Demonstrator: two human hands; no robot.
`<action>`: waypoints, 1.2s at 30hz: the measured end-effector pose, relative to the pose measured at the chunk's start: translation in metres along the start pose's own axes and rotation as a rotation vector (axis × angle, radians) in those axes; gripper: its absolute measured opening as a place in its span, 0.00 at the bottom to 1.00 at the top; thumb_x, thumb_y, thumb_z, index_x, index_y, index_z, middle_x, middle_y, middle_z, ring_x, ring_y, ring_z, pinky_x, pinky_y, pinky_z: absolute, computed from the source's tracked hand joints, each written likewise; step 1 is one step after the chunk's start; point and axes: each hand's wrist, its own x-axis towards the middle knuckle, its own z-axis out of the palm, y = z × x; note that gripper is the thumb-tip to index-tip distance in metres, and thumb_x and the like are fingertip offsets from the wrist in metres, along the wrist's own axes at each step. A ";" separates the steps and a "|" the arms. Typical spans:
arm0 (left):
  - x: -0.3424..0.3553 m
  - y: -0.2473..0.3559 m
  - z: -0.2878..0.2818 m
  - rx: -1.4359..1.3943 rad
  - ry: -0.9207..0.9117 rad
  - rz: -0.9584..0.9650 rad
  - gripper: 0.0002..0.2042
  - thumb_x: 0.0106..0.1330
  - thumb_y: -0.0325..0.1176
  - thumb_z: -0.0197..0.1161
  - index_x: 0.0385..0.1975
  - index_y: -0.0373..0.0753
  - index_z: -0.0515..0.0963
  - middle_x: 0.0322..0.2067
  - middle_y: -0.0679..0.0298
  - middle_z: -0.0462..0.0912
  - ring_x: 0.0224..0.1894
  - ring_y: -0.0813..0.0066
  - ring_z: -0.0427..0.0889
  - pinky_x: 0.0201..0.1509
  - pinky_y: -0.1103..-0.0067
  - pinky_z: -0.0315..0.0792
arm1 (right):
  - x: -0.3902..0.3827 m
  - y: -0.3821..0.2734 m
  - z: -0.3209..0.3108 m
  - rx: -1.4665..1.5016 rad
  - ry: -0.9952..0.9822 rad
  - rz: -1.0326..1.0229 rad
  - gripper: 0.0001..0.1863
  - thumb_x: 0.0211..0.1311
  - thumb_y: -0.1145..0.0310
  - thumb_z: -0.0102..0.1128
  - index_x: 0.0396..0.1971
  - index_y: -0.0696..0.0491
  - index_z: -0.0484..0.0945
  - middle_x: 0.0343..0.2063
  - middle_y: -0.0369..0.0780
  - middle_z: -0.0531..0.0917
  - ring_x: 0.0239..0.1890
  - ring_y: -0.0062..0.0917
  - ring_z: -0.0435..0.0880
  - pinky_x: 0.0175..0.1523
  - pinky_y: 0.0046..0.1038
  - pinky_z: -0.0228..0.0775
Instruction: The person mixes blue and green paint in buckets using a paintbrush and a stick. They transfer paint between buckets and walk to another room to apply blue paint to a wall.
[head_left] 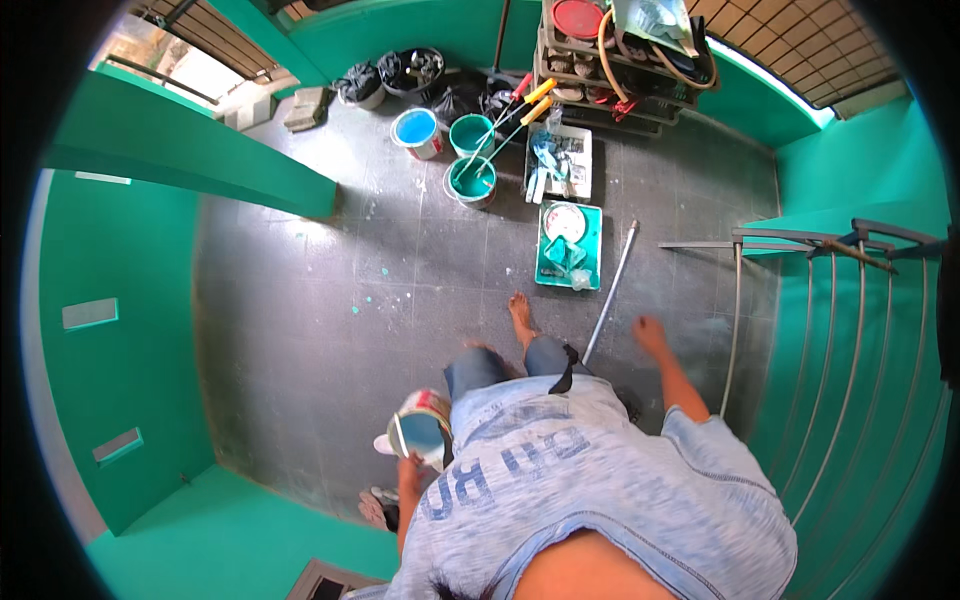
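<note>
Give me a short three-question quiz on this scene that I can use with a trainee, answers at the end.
1. Which of the person's hands is at the bucket beside their legs?
2. What colour is the tray on the floor beyond the person's bare foot? A) Red B) Green C) Yellow
3. True or false: the right hand is gripping the pole.

Key
1. The left hand.
2. B.
3. False; the right hand is apart from the pole.
</note>
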 end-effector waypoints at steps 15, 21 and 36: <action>0.117 0.376 0.051 0.051 0.036 0.025 0.14 0.63 0.43 0.54 0.41 0.39 0.71 0.32 0.64 0.74 0.41 0.72 0.74 0.43 0.69 0.68 | 0.156 -0.197 0.026 -0.006 -0.171 0.079 0.14 0.52 0.59 0.59 0.30 0.56 0.78 0.23 0.42 0.81 0.27 0.31 0.81 0.35 0.34 0.71; 0.146 0.451 0.087 -0.051 0.046 0.072 0.09 0.64 0.38 0.54 0.32 0.39 0.69 0.27 0.68 0.72 0.30 0.81 0.68 0.35 0.83 0.64 | 0.238 -0.255 0.131 -0.158 -0.341 -0.081 0.11 0.51 0.62 0.57 0.27 0.54 0.78 0.22 0.43 0.81 0.29 0.39 0.81 0.35 0.37 0.72; 0.224 0.523 0.198 -0.115 -0.018 -0.108 0.06 0.67 0.31 0.51 0.35 0.35 0.67 0.31 0.66 0.71 0.36 0.81 0.66 0.43 0.82 0.61 | 0.592 -0.349 0.374 -1.018 0.115 -0.523 0.10 0.50 0.69 0.54 0.34 0.52 0.77 0.24 0.36 0.80 0.34 0.26 0.77 0.39 0.33 0.64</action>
